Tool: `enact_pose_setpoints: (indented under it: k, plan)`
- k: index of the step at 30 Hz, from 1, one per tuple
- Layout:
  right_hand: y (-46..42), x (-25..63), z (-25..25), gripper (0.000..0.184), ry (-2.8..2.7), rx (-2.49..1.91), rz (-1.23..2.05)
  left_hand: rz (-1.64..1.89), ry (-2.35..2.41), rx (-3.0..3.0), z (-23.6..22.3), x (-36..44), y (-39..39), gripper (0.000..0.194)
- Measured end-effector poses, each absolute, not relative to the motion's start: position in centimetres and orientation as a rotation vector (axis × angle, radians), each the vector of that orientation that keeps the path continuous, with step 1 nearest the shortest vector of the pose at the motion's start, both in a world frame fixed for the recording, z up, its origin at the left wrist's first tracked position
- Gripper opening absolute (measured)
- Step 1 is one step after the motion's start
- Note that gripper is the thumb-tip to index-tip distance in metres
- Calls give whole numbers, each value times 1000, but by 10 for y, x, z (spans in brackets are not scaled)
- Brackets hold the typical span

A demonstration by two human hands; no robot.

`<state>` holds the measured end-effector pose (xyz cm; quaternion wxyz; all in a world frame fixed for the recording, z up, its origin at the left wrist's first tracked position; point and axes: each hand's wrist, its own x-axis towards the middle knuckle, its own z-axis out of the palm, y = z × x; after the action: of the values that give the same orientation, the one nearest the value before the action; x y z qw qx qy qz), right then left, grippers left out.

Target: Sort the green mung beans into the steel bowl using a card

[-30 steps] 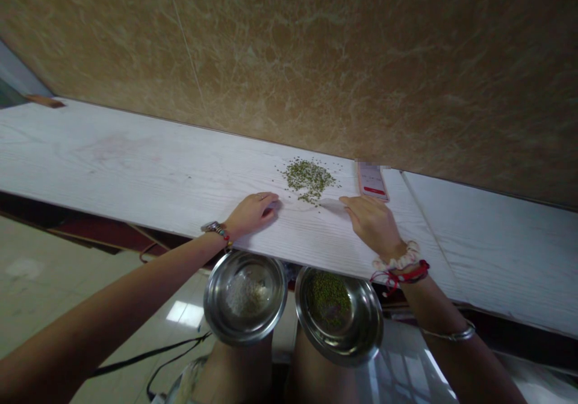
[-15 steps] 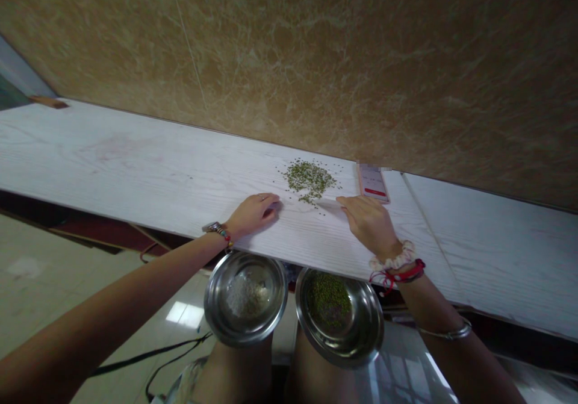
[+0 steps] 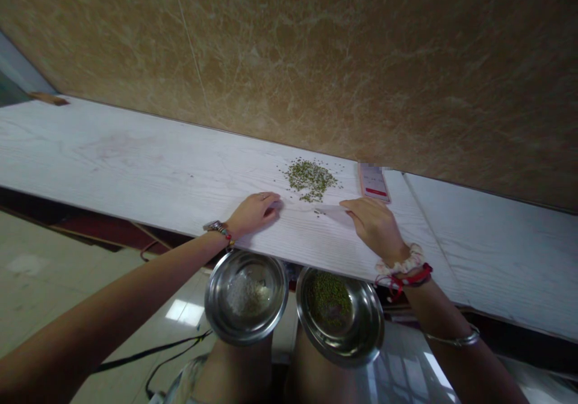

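Right of centre, I see the right hand (image 3: 376,222) clamped on a thin pale tool (image 3: 332,208) near mung beans (image 3: 309,179); the left hand (image 3: 253,213) lies on the counter (image 3: 149,169), thumb apart.

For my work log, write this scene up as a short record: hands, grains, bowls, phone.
Left hand: on the white board, fingers curved, nothing visibly held
Right hand: seems to pinch a thin item, too faint to identify, near a few stray grains
Green pile: loose grains on the board, beyond and between the hands
Left bowl: metal, whitish contents
Right bowl: metal, green contents, beside the left bowl
Phone: screen up, by the wall, just beyond the right hand
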<state>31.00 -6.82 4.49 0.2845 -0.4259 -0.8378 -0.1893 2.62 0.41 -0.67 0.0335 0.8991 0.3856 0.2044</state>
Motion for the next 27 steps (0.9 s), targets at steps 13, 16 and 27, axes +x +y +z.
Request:
enact_pose_setpoints:
  k: [13,16,27]
  plan:
    - [-74,308,47,24,-2248,-1064,-352,601,1199,2758,-7,26,4,31]
    - [-76,307,49,24,-2283,-1045,-314,610,1182,2777,-8,26,5,29]
    - [-91,314,59,21,-2302,-979,-344,482,619,2899,-1,24,3,30]
